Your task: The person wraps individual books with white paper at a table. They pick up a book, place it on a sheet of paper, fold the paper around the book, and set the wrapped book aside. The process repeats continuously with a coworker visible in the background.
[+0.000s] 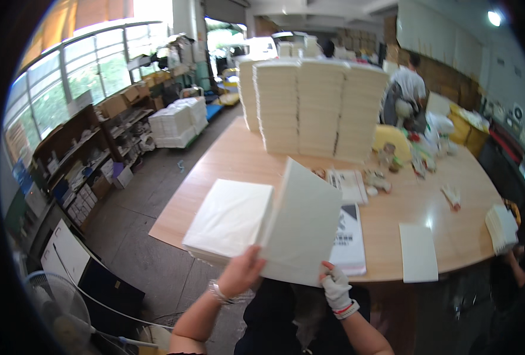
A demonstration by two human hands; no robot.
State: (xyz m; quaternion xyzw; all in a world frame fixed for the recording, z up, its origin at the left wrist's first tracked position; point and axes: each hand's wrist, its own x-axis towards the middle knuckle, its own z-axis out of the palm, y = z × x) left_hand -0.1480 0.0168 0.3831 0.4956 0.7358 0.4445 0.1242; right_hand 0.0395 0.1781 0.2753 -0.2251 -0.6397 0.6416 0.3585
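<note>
Tilted up in front of me is a large white paper sheet (304,228); whether it is one sheet or a thin bundle I cannot tell. My bare left hand (243,273) grips its lower left edge, fingers closed. At the lower right corner my right hand (337,289), in a white fingerless-looking glove, pinches the sheet. Just left of it a stack of white paper (230,216) lies near the table's front edge, its top sheet slightly wrinkled. Partly behind the sheet, a white pack with dark print (351,242) rests on the table.
Tall stacks of paper (321,109) rise at the back of the wooden table (387,213). To the right lie a single white sheet (418,251), a glove (451,197) and another small paper stack (500,229), near another person's arm (517,269). A fan (55,299) stands lower left.
</note>
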